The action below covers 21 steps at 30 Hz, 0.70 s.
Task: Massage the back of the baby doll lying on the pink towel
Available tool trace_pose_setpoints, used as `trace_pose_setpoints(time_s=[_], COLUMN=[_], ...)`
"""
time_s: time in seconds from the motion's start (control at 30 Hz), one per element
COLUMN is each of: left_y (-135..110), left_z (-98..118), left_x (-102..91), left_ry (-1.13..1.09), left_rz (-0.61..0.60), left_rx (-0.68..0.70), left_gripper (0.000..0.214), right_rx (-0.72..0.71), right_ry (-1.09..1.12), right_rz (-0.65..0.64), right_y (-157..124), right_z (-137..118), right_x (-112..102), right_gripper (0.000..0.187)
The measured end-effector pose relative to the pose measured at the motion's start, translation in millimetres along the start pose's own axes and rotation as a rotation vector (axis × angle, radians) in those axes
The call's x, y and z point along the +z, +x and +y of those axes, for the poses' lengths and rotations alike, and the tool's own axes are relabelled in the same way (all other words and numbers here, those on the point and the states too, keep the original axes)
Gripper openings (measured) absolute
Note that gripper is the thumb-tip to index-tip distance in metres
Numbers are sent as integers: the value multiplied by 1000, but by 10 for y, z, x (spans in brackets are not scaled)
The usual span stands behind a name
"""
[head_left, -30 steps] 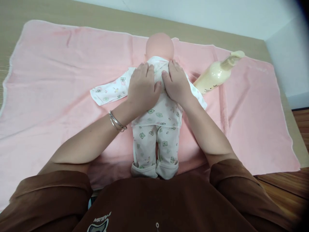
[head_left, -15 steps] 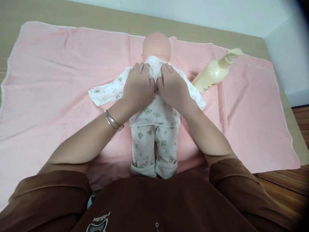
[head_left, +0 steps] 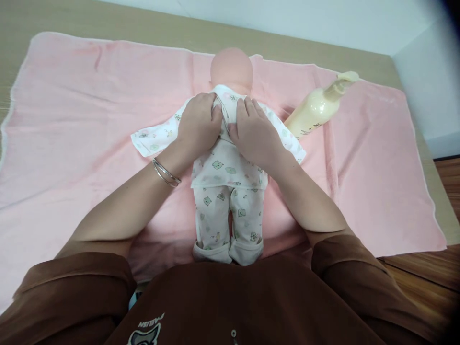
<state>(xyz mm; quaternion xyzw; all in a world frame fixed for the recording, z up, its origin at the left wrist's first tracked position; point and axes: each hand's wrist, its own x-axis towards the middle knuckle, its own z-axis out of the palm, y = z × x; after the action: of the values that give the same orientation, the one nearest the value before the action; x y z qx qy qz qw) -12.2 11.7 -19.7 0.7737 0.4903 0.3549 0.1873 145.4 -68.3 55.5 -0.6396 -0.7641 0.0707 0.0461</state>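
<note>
A baby doll (head_left: 228,172) lies face up on a pink towel (head_left: 89,120), dressed in a white printed top and trousers, its bald head (head_left: 232,69) toward the far edge. My left hand (head_left: 198,125) rests on the doll's chest with fingers curled, pinching the left front edge of the top near the collar. Beside it, my right hand (head_left: 253,134) presses on the right side of the chest, its fingers bent over the other edge of the top. The two hands almost touch at the middle. An empty sleeve (head_left: 154,139) of the top lies spread to the left.
A cream pump bottle (head_left: 318,111) lies on its side on the towel, just right of the doll's shoulder. The towel covers a wooden table (head_left: 108,24) that meets a white wall. Wooden floor (head_left: 431,273) shows at the right. Silver bangles (head_left: 165,173) circle my left wrist.
Both hands went from lying flat on the doll's chest to curling inward and gathering the two front edges of the top toward the middle near the collar.
</note>
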Motion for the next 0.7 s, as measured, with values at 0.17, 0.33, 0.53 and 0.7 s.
trace_pose_setpoints(time_s=[0.17,0.33,0.53,0.7], left_y=[-207,-206,21,-20], left_z=[261,421,228,167], left_x=[-8,-114,-82,2], left_ry=[-5,-31,59,93], left_rz=[-39,-107,-64,-27], left_rx=[68,25,-145,-125], left_gripper=[48,47,28,13], right_rx=[35,80,-40,-24], right_ry=[103,92,-47,-36], right_rz=[136,78,82,103], right_y=[245,351,79,73], right_z=[232,329,150,119], right_x=[92,121,59,46], right_gripper=[43,51,57,52])
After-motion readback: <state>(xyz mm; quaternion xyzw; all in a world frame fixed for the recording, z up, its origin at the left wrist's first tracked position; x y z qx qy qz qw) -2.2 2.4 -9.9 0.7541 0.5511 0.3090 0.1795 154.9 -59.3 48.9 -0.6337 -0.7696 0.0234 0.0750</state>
